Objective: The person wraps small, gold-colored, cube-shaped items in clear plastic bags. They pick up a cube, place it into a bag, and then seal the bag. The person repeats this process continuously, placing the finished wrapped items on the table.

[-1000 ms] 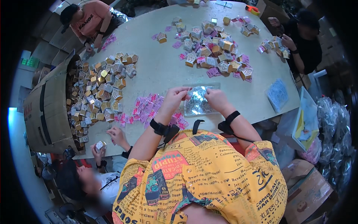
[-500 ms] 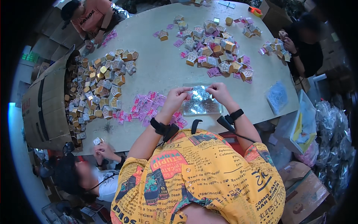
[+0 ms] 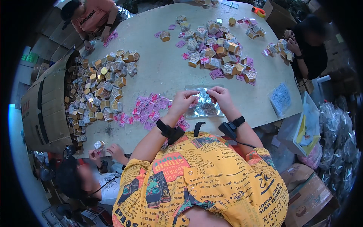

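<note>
1. The room crowds around a pale, smooth worktable [image 3: 155, 72] with a curving edge; the outer corners sink into black.
2. At 12 o'clock from the person in the yellow printed shirt [image 3: 204, 166] lies a clear, glossy rectangular container [image 3: 204, 109], beneath the hands; glare and fingers hide much of its inside.
3. The left hand [image 3: 184, 101] has thumb and fingertips drawn together over its left side; the right hand [image 3: 221, 96] is pinched likewise over its right. Whether anything thin sits between them, I can't tell.
4. At 10 o'clock, flat pink cards [image 3: 147, 108] overlap loosely; beyond them, faceted gold boxes [image 3: 102, 92] heap at the mouth of a brown cardboard carton [image 3: 49, 104], its depths hidden.
5. Just past 12, more gold pentagonal boxes [image 3: 228, 69] mix with pink cards.
6. At 2 o'clock, a crinkled clear bag [image 3: 280, 99] holds pale contents, too blurred to name.
</note>
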